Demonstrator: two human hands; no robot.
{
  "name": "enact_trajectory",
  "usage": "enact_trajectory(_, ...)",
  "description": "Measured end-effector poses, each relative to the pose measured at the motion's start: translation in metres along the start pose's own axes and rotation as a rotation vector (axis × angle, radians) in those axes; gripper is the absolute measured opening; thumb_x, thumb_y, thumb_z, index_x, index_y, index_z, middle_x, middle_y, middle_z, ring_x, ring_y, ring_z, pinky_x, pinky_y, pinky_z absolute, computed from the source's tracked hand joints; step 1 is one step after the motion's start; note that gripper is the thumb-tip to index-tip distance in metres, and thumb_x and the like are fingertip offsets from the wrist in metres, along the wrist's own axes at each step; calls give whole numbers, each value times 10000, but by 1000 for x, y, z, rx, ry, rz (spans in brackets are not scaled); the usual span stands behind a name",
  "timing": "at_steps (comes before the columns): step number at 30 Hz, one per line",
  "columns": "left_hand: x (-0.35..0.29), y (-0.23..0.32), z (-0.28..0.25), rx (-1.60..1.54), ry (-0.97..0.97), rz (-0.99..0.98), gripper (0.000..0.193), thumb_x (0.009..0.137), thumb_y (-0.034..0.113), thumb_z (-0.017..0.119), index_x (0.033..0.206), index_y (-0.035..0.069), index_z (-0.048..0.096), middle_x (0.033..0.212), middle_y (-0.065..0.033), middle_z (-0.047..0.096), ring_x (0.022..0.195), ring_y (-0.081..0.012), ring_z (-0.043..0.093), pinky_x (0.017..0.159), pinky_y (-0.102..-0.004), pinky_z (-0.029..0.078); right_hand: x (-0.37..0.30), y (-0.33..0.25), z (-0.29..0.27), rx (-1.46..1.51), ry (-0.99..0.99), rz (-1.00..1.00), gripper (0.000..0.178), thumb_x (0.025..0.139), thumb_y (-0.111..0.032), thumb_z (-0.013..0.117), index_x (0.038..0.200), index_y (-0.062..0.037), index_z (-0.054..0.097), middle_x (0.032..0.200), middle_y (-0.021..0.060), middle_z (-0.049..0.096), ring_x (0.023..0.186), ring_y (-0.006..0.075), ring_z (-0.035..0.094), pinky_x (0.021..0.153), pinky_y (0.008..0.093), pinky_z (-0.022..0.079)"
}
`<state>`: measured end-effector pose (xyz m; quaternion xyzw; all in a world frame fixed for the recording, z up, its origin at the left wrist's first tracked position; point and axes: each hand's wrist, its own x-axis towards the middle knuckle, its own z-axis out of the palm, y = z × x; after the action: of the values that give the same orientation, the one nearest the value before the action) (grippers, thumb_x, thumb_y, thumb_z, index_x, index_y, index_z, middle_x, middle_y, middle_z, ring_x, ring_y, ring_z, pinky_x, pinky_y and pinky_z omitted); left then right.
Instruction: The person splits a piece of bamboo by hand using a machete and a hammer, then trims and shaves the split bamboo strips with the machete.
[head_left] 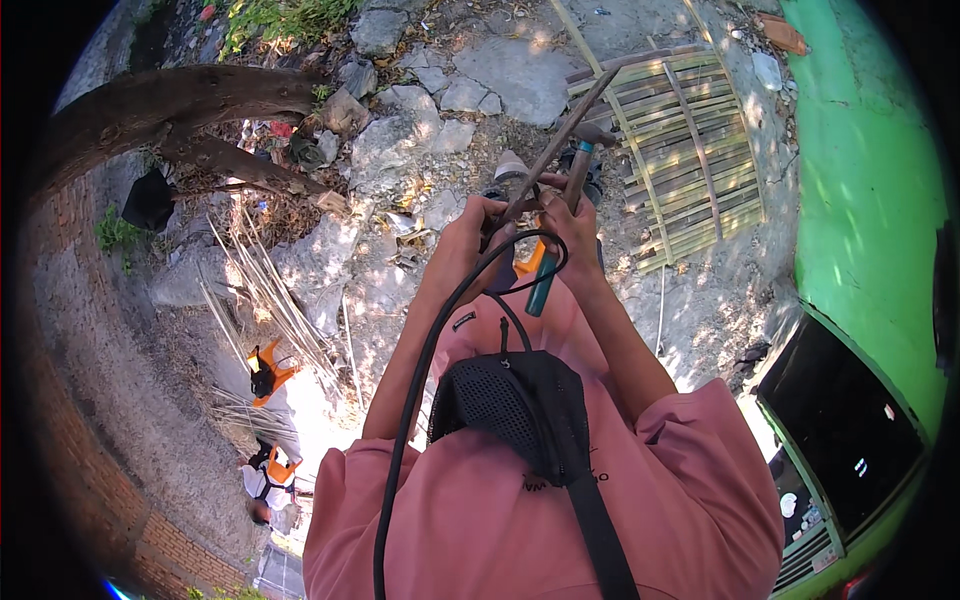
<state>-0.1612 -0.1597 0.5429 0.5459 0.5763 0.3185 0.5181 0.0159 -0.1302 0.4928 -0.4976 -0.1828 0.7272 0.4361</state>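
Observation:
My left hand (467, 238) is closed around the lower end of a long, thin wooden stick (556, 148), which slants up to the right. Close beside it, my right hand (572, 222) grips a hammer (578, 172) with a teal lower handle, its dark head pointing away from me. The right fingertips come near the stick; whether they also hold it I cannot tell. A black cable (428, 350) loops across in front of my wrists. Beneath my hands, part of an orange plastic thing (531, 262) shows.
A slatted bamboo panel (690, 150) lies on the ground at the far right, beside a green wall (870, 190). Bamboo strips (275, 300) lie to the left, near an orange stool (270, 372). A curved tree trunk (190, 98) crosses the upper left. Another person (268, 490) is at the lower left.

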Motion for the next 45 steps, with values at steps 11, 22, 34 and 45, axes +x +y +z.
enact_trajectory(11, 9, 9, 3, 1, -20, -3, 264, 998, 154, 617, 1152, -7, 478, 928, -254, 697, 856, -387, 719, 729, -423, 544, 5, -1, -2, 28, 23, 4, 334, 924, -90, 686, 1226, 13, 589, 677, -46, 567, 497, -6, 383, 448, 211, 265)
enact_trajectory(22, 14, 5, 8, -34, -8, 32, 285, 981, 141, 621, 1154, -30, 471, 956, -269, 702, 929, -401, 723, 771, -428, 549, 7, -5, 6, -9, 78, -20, 285, 931, -82, 676, 1193, 3, 600, 689, -38, 572, 501, -2, 395, 452, 201, 278)
enact_trajectory(34, 22, 8, 5, -60, 51, 18, 243, 1005, 135, 598, 1131, -33, 475, 868, -235, 687, 790, -296, 712, 700, -386, 534, 10, -2, 5, 13, 45, -13, 291, 933, -96, 665, 1202, -7, 599, 674, -35, 571, 502, 1, 376, 448, 210, 266)
enact_trajectory(45, 28, 9, 4, -26, 72, 34, 243, 999, 145, 601, 1131, -22, 484, 854, -232, 677, 773, -355, 697, 691, -411, 518, 10, 0, 5, 2, 41, -16, 286, 926, -111, 675, 1185, -14, 599, 684, -47, 550, 516, 1, 394, 459, 197, 286)
